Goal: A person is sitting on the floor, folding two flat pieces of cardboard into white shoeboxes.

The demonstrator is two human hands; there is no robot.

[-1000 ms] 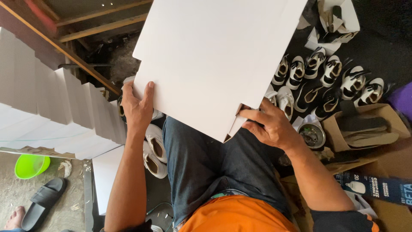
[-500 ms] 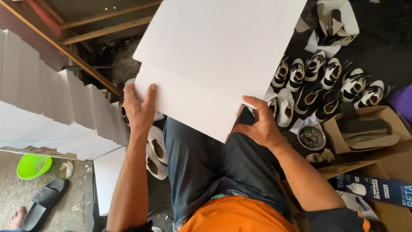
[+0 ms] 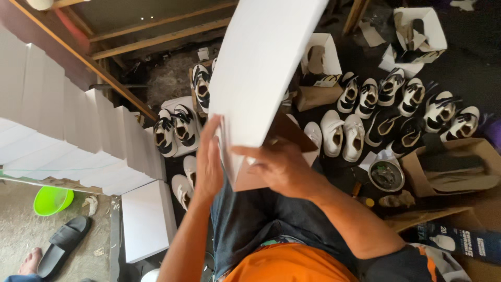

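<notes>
The flat white cardboard sheet (image 3: 261, 73) that lay broad and open a moment ago is now swung up on edge and folded along its near side, so a brown inner face shows below it. It stands over the person's lap, slanting up and away toward the far side of the room.

The left hand (image 3: 209, 162) is spread flat, palm pressed against the sheet's left fold. The right hand (image 3: 284, 169) curls around the near lower corner, fingers pressing the brown flap in. From how it lies, I judge the box to be barely begun: one side is turned up, the other walls and ends are still unfolded, and nothing is tucked or locked.

Left of the person rises a stepped stack of finished white boxes (image 3: 68, 141), with one more white box (image 3: 148, 219) on the floor near the left knee. To the right and farther off stand rows of black-and-white sports shoes (image 3: 402, 109) and a plain white pair (image 3: 342, 133), and more pairs (image 3: 175, 128) sit on the left. An open brown carton (image 3: 454, 167) and a small round tin (image 3: 386, 175) lie at the right. At the near left lie a green plastic bowl (image 3: 52, 201) and a black sandal (image 3: 65, 245).

The shoes crowd close around the knees, leaving little room to swing the sheet.
</notes>
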